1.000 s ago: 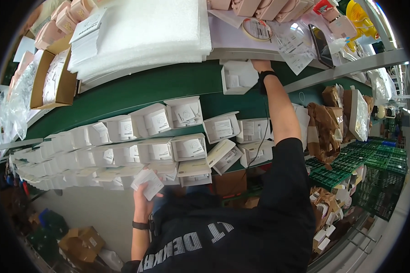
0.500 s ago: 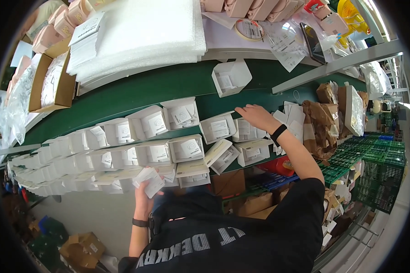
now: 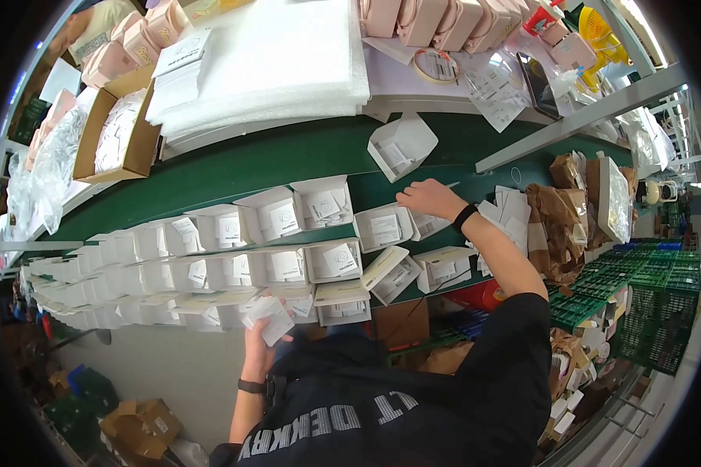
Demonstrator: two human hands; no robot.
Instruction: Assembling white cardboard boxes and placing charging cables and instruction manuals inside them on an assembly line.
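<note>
My left hand (image 3: 263, 335) is closed around a small stack of white printed leaflets (image 3: 269, 317), held in front of the nearest row of boxes. At the right end of the rows, my right hand (image 3: 432, 199) has its fingers curled over the upper rim of an open white box (image 3: 430, 224). The hand hides part of this box, which sits at a slant. Just left of it stands another open white box (image 3: 384, 227) with a leaflet inside. Below are a tilted box (image 3: 391, 275) with a cream-coloured side and a further open box (image 3: 445, 267), both with papers inside.
Several rows of open white boxes (image 3: 279, 218) run left along the green table (image 3: 303, 150). One box (image 3: 402, 148) stands apart. Beyond lie white foam sheets (image 3: 265, 70), a tape roll (image 3: 436, 65) and pink devices (image 3: 412, 19). A grey metal bar (image 3: 576, 117) crosses at right, near brown paper (image 3: 553, 233).
The whole view has shifted slightly. Under my right hand the box has turned and now sits more slanted. My left hand still holds the leaflets.
</note>
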